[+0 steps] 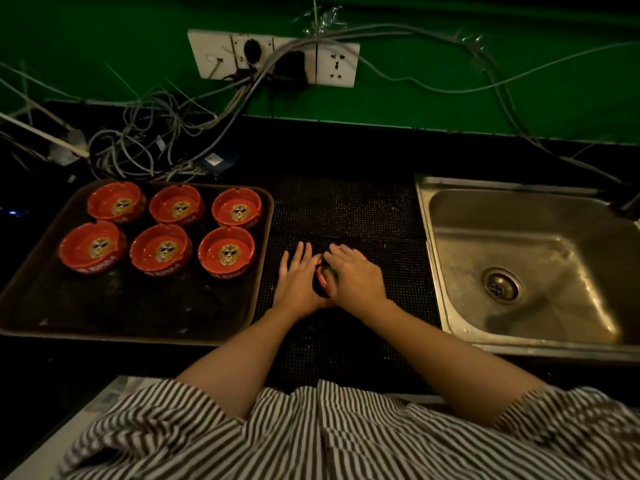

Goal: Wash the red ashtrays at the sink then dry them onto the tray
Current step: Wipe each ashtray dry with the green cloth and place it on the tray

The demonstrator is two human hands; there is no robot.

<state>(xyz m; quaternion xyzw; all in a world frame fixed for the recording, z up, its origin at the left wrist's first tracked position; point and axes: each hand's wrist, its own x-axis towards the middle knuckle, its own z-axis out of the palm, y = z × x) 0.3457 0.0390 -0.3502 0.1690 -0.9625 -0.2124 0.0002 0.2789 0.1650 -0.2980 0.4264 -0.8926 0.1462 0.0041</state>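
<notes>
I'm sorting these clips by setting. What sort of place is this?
Probably a bar's back counter or wash-up area: a steel sink, a tray holding six matching branded red ashtrays, and a perforated black mat on a dim counter.

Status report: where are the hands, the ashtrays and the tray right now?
Both hands on one ashtray over the mat: left hand flat against it, right hand curled over. Six ashtrays on tray. Sink empty.

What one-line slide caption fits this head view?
Both hands, left hand and right hand, hold a red ashtray between tray of six and sink.
</notes>
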